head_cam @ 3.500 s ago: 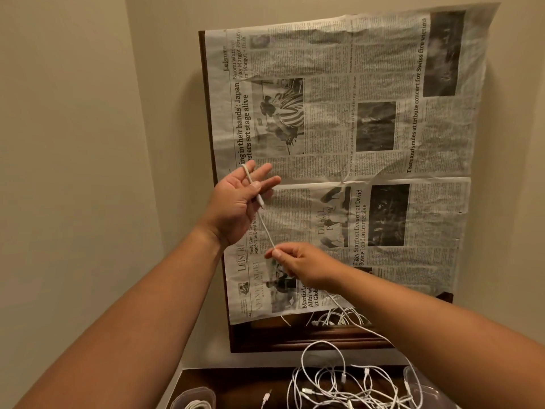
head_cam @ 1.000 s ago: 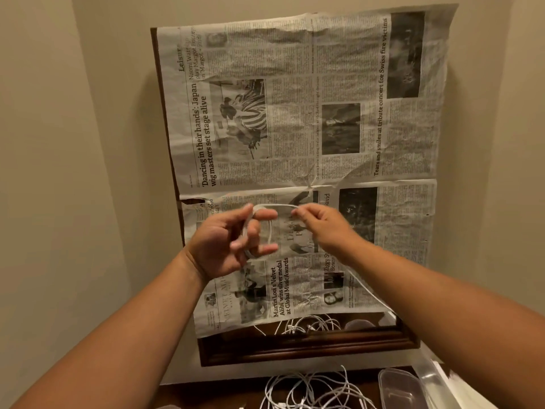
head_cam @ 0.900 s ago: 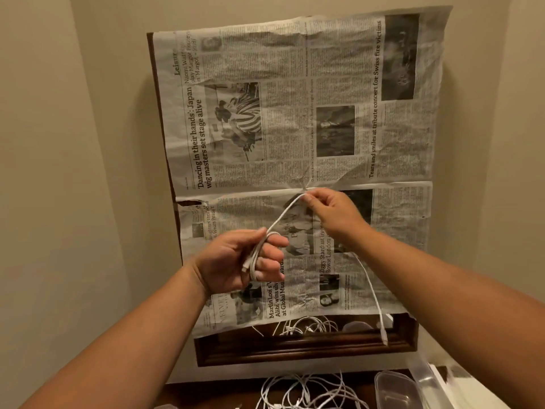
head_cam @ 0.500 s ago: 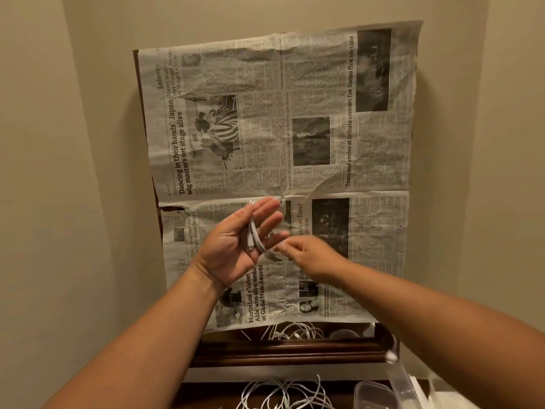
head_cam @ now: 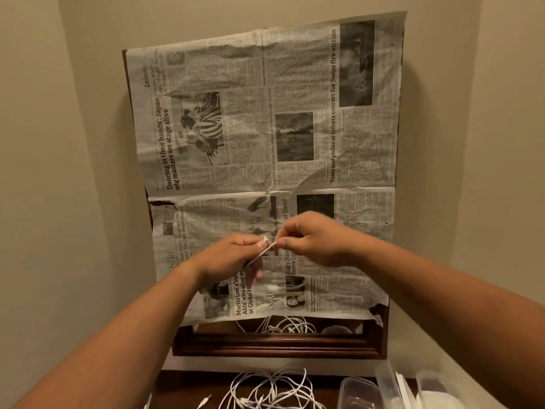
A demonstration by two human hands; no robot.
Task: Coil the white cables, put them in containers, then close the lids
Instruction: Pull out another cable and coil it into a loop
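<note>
Hands meet in mid-air in front of the newspaper (head_cam: pixel 265 128), slightly below the centre of the view. The left hand (head_cam: pixel 230 258) has its fingers curled inward and its thumb pressed onto the white cable (head_cam: pixel 267 248). Its lower fingers are blurred, so how much cable is wound inside the hand cannot be told. The right hand (head_cam: pixel 312 239) is at 3 o'clock from the left hand and almost touches it. It pinches the same cable between thumb and forefinger, with the other fingers curled under. Only a short, taut run of cable shows between the two grips, slanting from 8 o'clock up to 2 o'clock. A small white connector tip (head_cam: pixel 265 239) shows just above the left thumb.

At 6 o'clock from the hands, at the bottom edge of the view, a loose pile of white cables (head_cam: pixel 271 391) lies tangled on the dark tabletop (head_cam: pixel 182 388). At 3 o'clock from the pile stands an open-topped clear plastic container (head_cam: pixel 358 392). Further along at 3 o'clock, more clear plastic pieces (head_cam: pixel 436 391) sit near the table's edge. Whether they are containers or lids cannot be told.

The newspaper covers most of a dark wooden frame (head_cam: pixel 277 346) set against the beige wall (head_cam: pixel 73 172). Below the paper's lower edge, an exposed strip of mirror (head_cam: pixel 283 325) shows a reflection of tangled cables.
</note>
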